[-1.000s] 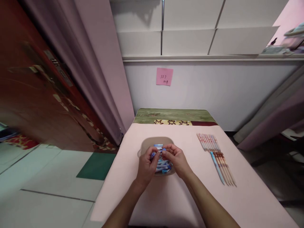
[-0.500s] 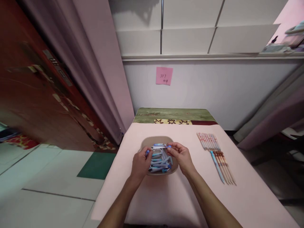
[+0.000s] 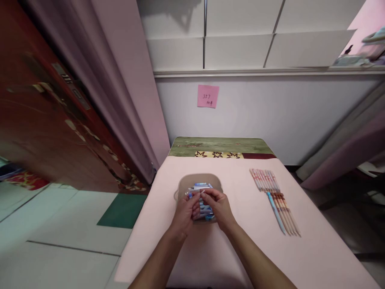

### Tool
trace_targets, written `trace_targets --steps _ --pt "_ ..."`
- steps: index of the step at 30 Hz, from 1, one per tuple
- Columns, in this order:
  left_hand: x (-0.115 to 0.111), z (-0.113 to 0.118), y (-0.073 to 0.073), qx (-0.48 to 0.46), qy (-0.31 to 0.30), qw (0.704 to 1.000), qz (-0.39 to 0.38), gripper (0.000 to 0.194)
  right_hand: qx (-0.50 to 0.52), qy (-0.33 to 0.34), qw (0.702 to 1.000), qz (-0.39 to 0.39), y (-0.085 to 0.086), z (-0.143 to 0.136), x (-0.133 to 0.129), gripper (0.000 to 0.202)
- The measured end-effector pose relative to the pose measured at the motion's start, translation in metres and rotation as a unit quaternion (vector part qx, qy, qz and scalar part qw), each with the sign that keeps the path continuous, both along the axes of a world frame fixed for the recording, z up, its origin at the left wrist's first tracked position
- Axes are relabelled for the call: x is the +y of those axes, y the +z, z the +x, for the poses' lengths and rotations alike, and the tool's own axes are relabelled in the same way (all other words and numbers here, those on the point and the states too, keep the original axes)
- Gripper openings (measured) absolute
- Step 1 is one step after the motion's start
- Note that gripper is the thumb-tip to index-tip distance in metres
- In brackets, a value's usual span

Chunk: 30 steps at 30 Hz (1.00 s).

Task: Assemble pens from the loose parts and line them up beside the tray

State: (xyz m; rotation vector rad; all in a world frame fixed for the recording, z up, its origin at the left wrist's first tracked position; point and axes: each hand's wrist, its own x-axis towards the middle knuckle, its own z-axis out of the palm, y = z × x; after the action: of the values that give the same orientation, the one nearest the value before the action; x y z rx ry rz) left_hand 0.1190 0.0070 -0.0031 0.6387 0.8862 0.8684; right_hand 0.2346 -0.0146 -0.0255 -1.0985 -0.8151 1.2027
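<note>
Both hands meet over a beige plastic basket (image 3: pixel 198 176) that holds several blue and white pens (image 3: pixel 205 211). My left hand (image 3: pixel 184 210) is closed; a dark blue pen end (image 3: pixel 190 195) pokes out near its thumb and finger, the rest hidden by the hand. My right hand (image 3: pixel 220 206) pinches at a small white tip (image 3: pixel 202 192) right beside the left fingertips. Whether this tip and the blue end belong to one pen I cannot tell. The fingers cover part of the basket's contents.
To the right on the pink tablecloth (image 3: pixel 240 249) lie a row of pink and white pens (image 3: pixel 264 180), one light blue pen (image 3: pixel 276 213) and several tan pens with brown tops (image 3: pixel 287 214). A pink note (image 3: pixel 208 96) is stuck to the wall behind.
My hands have come together over the basket, the right moving left and the left slightly right. The blue piece at my right fingertips no longer shows; a white tip shows there.
</note>
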Motion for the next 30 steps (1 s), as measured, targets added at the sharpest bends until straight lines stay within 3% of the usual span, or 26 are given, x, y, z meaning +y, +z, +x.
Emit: trace_targets --steps 7,15,22,30 --pt "0.003 -0.003 0.004 -0.079 0.034 0.996 -0.004 0.027 0.074 -0.067 0.994 -0.031 -0.003 0.012 -0.002 0.034" --pt "0.016 -0.016 -0.002 -0.106 0.126 0.986 -0.035 0.006 0.025 -0.038 0.998 -0.036 -0.013 0.019 -0.004 0.031" --pt "0.019 -0.013 -0.011 -0.159 0.159 0.967 -0.122 0.01 0.002 -0.004 1.0 0.021 0.007 0.006 -0.011 0.021" --pt "0.012 -0.005 -0.024 -0.196 0.142 0.95 -0.196 0.011 -0.202 -0.022 0.975 0.089 0.019 0.001 -0.02 0.014"
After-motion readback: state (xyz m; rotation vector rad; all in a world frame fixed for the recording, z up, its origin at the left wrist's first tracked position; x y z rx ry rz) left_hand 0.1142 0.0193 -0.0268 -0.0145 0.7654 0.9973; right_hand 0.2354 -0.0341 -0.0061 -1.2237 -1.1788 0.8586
